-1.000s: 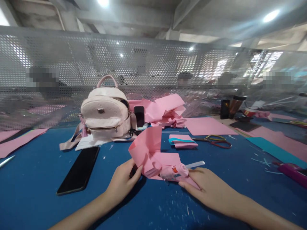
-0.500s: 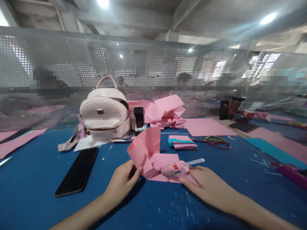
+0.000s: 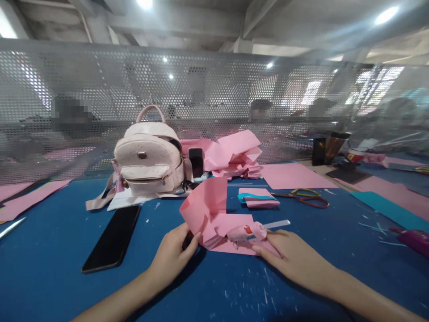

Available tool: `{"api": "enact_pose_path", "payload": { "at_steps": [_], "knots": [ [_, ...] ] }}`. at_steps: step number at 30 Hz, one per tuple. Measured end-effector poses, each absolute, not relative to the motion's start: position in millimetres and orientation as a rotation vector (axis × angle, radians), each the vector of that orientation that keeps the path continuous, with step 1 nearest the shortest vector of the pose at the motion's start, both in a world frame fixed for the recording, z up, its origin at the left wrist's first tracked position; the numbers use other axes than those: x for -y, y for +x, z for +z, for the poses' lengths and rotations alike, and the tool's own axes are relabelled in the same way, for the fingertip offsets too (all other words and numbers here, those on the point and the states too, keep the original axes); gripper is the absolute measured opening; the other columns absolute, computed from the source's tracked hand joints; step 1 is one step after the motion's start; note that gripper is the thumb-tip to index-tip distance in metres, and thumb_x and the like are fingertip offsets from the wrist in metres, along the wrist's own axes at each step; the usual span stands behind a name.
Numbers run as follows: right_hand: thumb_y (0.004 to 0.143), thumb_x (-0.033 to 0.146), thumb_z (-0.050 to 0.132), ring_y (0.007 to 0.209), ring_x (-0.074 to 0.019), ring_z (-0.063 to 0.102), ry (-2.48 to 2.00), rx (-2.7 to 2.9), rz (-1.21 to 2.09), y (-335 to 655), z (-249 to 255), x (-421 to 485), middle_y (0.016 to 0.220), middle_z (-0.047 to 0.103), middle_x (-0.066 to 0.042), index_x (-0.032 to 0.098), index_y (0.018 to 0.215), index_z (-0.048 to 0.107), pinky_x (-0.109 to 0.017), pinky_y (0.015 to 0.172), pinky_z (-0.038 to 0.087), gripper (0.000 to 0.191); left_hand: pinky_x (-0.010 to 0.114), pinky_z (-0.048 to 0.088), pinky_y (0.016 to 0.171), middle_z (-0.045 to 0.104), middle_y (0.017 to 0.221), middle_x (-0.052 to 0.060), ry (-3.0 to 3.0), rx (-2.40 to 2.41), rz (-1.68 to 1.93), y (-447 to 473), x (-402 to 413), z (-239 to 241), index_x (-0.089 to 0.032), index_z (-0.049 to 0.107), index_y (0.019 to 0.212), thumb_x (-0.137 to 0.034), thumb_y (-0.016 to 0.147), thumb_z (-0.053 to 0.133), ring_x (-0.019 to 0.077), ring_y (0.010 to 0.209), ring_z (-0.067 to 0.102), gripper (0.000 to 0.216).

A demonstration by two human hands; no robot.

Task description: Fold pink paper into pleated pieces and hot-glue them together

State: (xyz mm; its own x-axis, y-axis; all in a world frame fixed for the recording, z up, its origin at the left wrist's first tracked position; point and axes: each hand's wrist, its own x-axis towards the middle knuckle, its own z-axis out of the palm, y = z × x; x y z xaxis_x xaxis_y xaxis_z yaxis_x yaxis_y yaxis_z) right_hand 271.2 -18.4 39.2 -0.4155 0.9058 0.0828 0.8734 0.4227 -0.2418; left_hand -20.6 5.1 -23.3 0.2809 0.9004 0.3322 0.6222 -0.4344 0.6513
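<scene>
My left hand (image 3: pixel 176 250) is closed on the left edge of a folded pink paper piece (image 3: pixel 214 197), thumb in front and fingers partly hidden behind. One panel of the paper stands up and curls to the left, while other layers lie flat on the table. In my right hand (image 3: pixel 291 255) is a pink hot glue gun (image 3: pixel 248 232), my fingers wrapped round its handle. Its nozzle points left, into the folds of the paper, and a clear glue stick (image 3: pixel 276 224) sticks out of its back end.
Behind stand a pale backpack (image 3: pixel 149 156) and crumpled pink paper (image 3: pixel 234 154). A black phone (image 3: pixel 112 237) lies at left. Scissors (image 3: pixel 301 197) and a small pink and blue folded piece (image 3: pixel 258 198) lie beyond my right hand. A purple tool (image 3: pixel 414 239) is at far right.
The whole view has shifted slightly, so things appear a little further right. Both hands, the glue gun and the paper keep nearly the same places relative to each other.
</scene>
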Motion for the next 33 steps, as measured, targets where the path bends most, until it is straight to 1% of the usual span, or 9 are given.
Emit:
{"api": "enact_pose_path", "payload": {
  "at_steps": [3,7,9,12,14,19,25,33],
  "knots": [
    [0.096,0.039,0.042,0.091,-0.0289,0.070,-1.561,2.482,0.223,276,40,20,0.100,0.075,-0.010,0.020,0.100,0.072,-0.038,0.082,0.053,0.036,0.025,0.034,0.056,0.055,0.067,-0.002,2.151,-1.380,0.961,-21,-5,-24,-0.019,0.052,0.076,-0.037,0.097,0.043,0.0145,0.058,0.048,0.029],
    [0.097,0.039,0.040,0.093,-0.0291,0.070,-1.505,2.533,0.299,274,40,21,0.102,0.075,-0.008,0.023,0.100,0.072,-0.040,0.081,0.053,0.036,0.026,0.033,0.056,0.054,0.067,-0.001,2.145,-1.394,0.966,-21,-6,-26,-0.019,0.051,0.075,-0.039,0.097,0.043,0.0147,0.058,0.047,0.030],
    [0.097,0.039,0.040,0.092,-0.0292,0.070,-1.506,2.520,0.316,272,38,19,0.101,0.075,-0.009,0.021,0.098,0.071,-0.040,0.081,0.052,0.035,0.025,0.033,0.056,0.055,0.067,-0.001,2.143,-1.397,0.965,-21,-7,-26,-0.019,0.052,0.076,-0.039,0.097,0.043,0.0146,0.058,0.047,0.030],
    [0.097,0.042,0.041,0.087,-0.0297,0.069,-1.588,2.467,0.320,272,34,14,0.093,0.074,-0.012,0.018,0.089,0.068,-0.040,0.076,0.052,0.037,0.025,0.033,0.056,0.055,0.067,-0.001,2.144,-1.390,0.957,-21,-7,-26,-0.019,0.052,0.077,-0.038,0.097,0.043,0.0145,0.058,0.048,0.029],
    [0.096,0.043,0.040,0.086,-0.0299,0.069,-1.621,2.448,0.332,275,32,12,0.091,0.073,-0.012,0.017,0.086,0.067,-0.040,0.075,0.051,0.039,0.025,0.034,0.056,0.055,0.067,-0.001,2.145,-1.383,0.954,-21,-7,-25,-0.019,0.052,0.076,-0.038,0.097,0.043,0.0145,0.058,0.048,0.029],
    [0.095,0.044,0.039,0.086,-0.0302,0.067,-1.659,2.427,0.373,281,32,12,0.093,0.073,-0.013,0.018,0.086,0.065,-0.040,0.076,0.050,0.038,0.025,0.034,0.055,0.055,0.066,-0.001,2.134,-1.387,0.964,-20,-6,-25,-0.019,0.052,0.074,-0.038,0.096,0.044,0.0141,0.057,0.048,0.030],
    [0.095,0.044,0.037,0.081,-0.0278,0.066,-1.628,2.416,0.383,280,34,11,0.087,0.072,-0.011,0.020,0.079,0.062,-0.037,0.072,0.047,0.038,0.025,0.035,0.055,0.057,0.065,-0.001,2.122,-1.383,0.957,-20,-7,-26,-0.019,0.053,0.075,-0.039,0.096,0.044,0.0139,0.057,0.049,0.031],
    [0.094,0.046,0.038,0.084,-0.0295,0.067,-1.666,2.393,0.418,280,33,10,0.090,0.073,-0.013,0.020,0.080,0.063,-0.038,0.072,0.047,0.039,0.025,0.036,0.056,0.060,0.068,0.000,2.108,-1.384,0.945,-21,-7,-27,-0.019,0.056,0.077,-0.039,0.097,0.044,0.0147,0.058,0.052,0.030]
  ]
}}
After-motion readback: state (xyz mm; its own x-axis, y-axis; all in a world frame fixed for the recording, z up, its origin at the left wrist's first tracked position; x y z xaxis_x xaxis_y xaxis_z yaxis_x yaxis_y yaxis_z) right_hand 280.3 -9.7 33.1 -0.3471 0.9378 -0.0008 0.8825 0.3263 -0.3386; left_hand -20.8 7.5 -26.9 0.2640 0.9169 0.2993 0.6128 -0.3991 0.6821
